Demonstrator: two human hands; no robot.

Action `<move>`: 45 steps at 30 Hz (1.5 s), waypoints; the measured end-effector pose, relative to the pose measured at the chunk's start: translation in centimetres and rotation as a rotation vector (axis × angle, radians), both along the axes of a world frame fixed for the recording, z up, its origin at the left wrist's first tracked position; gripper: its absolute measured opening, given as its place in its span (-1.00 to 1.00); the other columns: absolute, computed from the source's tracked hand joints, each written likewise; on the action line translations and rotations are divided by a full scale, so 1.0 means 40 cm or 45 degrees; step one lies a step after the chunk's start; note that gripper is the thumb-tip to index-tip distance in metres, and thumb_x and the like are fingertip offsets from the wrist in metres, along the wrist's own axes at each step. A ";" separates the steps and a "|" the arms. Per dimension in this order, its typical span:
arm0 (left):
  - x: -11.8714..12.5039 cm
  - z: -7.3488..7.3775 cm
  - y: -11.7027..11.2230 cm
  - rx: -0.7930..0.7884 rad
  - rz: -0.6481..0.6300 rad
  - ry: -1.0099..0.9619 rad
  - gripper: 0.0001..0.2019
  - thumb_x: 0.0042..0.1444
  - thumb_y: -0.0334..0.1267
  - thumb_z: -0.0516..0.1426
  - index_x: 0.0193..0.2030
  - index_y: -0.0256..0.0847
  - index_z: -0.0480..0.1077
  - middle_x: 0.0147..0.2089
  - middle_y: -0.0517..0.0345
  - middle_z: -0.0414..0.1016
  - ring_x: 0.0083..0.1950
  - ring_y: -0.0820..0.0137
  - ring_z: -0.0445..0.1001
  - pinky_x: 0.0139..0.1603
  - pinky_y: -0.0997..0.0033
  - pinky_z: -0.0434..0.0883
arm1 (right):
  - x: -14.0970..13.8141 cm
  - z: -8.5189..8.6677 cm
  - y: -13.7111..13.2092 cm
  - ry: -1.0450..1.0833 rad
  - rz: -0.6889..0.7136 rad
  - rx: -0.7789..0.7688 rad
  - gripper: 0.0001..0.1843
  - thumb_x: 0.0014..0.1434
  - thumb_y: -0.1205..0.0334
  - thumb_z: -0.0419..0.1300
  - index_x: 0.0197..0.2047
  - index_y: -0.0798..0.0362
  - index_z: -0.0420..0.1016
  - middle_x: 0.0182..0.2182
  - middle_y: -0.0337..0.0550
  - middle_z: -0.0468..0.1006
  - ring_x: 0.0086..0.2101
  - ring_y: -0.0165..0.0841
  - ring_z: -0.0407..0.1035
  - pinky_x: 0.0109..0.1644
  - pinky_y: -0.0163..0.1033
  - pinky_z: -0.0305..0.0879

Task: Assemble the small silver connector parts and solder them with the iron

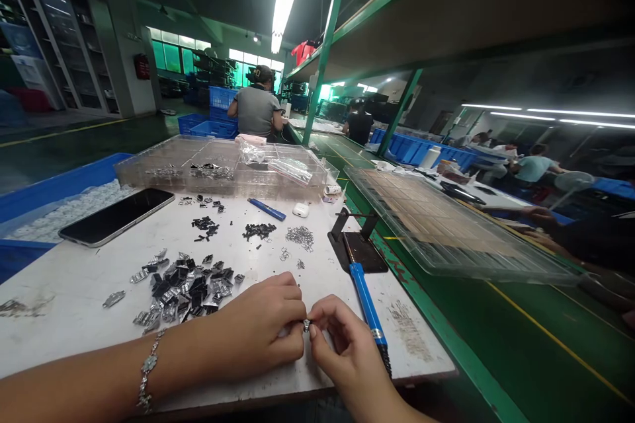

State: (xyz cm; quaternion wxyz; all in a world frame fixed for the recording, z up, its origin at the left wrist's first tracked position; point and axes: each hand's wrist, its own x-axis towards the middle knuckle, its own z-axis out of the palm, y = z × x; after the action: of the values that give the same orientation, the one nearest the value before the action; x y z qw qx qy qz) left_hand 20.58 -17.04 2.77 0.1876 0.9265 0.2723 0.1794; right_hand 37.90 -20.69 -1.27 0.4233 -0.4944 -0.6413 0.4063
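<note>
My left hand (268, 324), with a bracelet on its wrist, and my right hand (350, 350) meet near the table's front edge. Their fingertips pinch a tiny shiny metal part (306, 325) from both sides; its exact kind is too small to make out. Beyond my left hand lies a heap of black and silver metal pieces (183, 284). Just right of my right hand, a blue soldering iron (366, 304) leans with its tip on a black metal stand (364, 248). Small black pieces (258, 230) and tiny metal bits (299, 236) lie in piles farther back.
A phone (119, 215), a blue pen-like tool (266, 209) and a white case (300, 209) lie on the white table (74, 291). Clear compartment trays (183, 152) stand behind. A blue bin (106, 172) is at left, green shelving (320, 66) at right. Other people work farther off.
</note>
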 end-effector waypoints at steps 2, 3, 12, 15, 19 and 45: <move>0.001 -0.003 0.002 -0.003 -0.007 -0.014 -0.85 0.05 -0.50 0.03 -0.47 -0.21 0.26 -0.42 0.14 0.39 -0.26 0.35 0.31 -0.19 0.38 0.28 | 0.002 -0.004 0.000 -0.004 0.004 -0.005 -0.96 0.07 0.29 0.11 -0.34 0.05 0.34 -0.44 -0.22 0.34 -0.40 -0.35 0.22 -0.31 -0.27 0.17; 0.002 -0.004 0.003 -0.008 -0.009 -0.018 -0.85 0.05 -0.50 0.03 -0.47 -0.21 0.26 -0.42 0.14 0.39 -0.27 0.35 0.31 -0.18 0.37 0.28 | 0.004 -0.006 0.001 -0.005 0.004 -0.009 -0.95 0.07 0.28 0.12 -0.33 0.05 0.35 -0.44 -0.22 0.34 -0.41 -0.35 0.21 -0.32 -0.27 0.17; -0.006 -0.002 0.002 -0.202 0.064 -0.112 -0.88 0.15 -0.40 -0.01 -0.40 -0.20 0.25 -0.32 0.15 0.37 -0.19 0.36 0.31 -0.18 0.40 0.28 | 0.002 0.004 0.013 0.285 -0.049 -0.172 -0.71 0.03 0.03 0.24 -0.32 0.07 0.36 -0.48 -0.21 0.37 -0.43 -0.36 0.25 -0.34 -0.27 0.20; -0.007 0.000 0.005 -0.303 0.099 -0.145 -0.86 0.14 -0.38 0.01 -0.44 -0.21 0.22 -0.33 0.17 0.32 -0.22 0.39 0.31 -0.21 0.42 0.27 | 0.000 0.011 0.012 0.375 0.007 -0.173 -0.69 0.04 0.02 0.26 -0.28 0.07 0.37 -0.45 -0.20 0.39 -0.39 -0.36 0.29 -0.29 -0.26 0.23; -0.005 0.003 0.009 -0.420 0.118 -0.161 -0.80 0.14 -0.35 0.01 -0.51 -0.22 0.17 -0.38 0.21 0.28 -0.26 0.41 0.31 -0.24 0.44 0.25 | 0.003 0.002 0.011 0.438 0.071 -0.129 -0.75 0.07 0.09 0.26 -0.27 0.06 0.37 -0.44 -0.21 0.40 -0.39 -0.38 0.29 -0.30 -0.28 0.23; -0.014 0.010 0.011 -0.460 0.110 -0.162 -0.79 0.16 -0.36 -0.02 -0.47 -0.22 0.34 -0.39 0.18 0.34 -0.24 0.38 0.35 -0.20 0.41 0.28 | 0.006 -0.004 0.018 0.448 0.072 -0.191 -0.69 0.05 0.03 0.29 -0.26 0.08 0.41 -0.45 -0.22 0.42 -0.43 -0.42 0.25 -0.37 -0.33 0.15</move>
State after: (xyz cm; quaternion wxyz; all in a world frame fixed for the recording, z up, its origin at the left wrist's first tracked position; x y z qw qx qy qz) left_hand 20.02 -16.61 3.17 0.3600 0.8520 0.3272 0.1937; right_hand 38.13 -19.99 -1.41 0.4792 -0.4276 -0.5391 0.5449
